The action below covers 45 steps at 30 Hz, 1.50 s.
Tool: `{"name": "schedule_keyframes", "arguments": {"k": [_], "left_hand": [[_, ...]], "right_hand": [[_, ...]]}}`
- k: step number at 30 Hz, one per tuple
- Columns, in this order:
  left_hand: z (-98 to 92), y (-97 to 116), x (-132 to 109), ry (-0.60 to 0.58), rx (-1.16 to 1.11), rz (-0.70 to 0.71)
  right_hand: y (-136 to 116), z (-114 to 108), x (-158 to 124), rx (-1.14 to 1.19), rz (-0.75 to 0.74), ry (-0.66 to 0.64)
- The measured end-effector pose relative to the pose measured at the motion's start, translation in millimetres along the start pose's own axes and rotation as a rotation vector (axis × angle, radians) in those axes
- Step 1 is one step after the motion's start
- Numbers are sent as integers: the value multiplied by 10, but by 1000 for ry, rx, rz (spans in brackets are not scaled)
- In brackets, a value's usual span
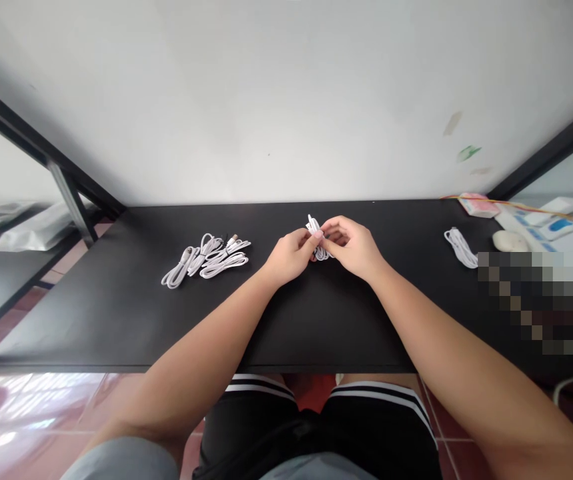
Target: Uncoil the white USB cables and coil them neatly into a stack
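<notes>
Both hands meet over the middle of the black table (286,313). My left hand (290,256) and my right hand (352,247) are each closed on one small coiled white cable (319,250), pinched between fingers and thumbs just above the tabletop. A loop of the cable sticks up above my left fingertips. To the left lies a group of several coiled white cables (207,259). One more coiled white cable (460,247) rests at the right.
A white wall stands right behind the table. At the far right are a pale mouse-like object (510,241), a pink-and-white packet (478,204) and white-blue packages (556,225). Clear plastic bags (26,227) lie on a surface at the left. Red tiled floor shows below.
</notes>
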<state>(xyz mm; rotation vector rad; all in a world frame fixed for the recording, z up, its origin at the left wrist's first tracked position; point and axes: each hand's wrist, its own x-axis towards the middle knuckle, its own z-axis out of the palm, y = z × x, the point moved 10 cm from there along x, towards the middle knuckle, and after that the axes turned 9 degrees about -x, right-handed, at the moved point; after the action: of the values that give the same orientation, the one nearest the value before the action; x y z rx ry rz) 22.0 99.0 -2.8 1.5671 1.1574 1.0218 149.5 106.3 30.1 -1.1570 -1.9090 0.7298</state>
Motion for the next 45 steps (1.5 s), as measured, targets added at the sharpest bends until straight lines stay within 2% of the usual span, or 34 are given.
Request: {"name": "schedule_keyframes", "arguments": {"k": [5,12,21,26,30,40,45], "left_hand": [[23,-21,3,-1,-43,-11],[-40,-35,25,36,-61,-18],[-68,-23,26,52,-86,2],[-23,-42,30,24,-146,-10],[-46,-59,28,56,-178,-18],[-89,-39,18,91,-92,-14],[-63,-41,5,76,-126,-27]], "right_hand": [[-50,32,-9,-38,-14,-24],[-18,57,-4,-36,-21,-20],[-77,155,-39,-20,4,-155],[-105,153,-47,-54,-30,-150],[-110,152,-51,-60,-42,-142],[-181,117,-58,-127,-89,-103],[-201,98,-62,-150,-106,-85]]}}
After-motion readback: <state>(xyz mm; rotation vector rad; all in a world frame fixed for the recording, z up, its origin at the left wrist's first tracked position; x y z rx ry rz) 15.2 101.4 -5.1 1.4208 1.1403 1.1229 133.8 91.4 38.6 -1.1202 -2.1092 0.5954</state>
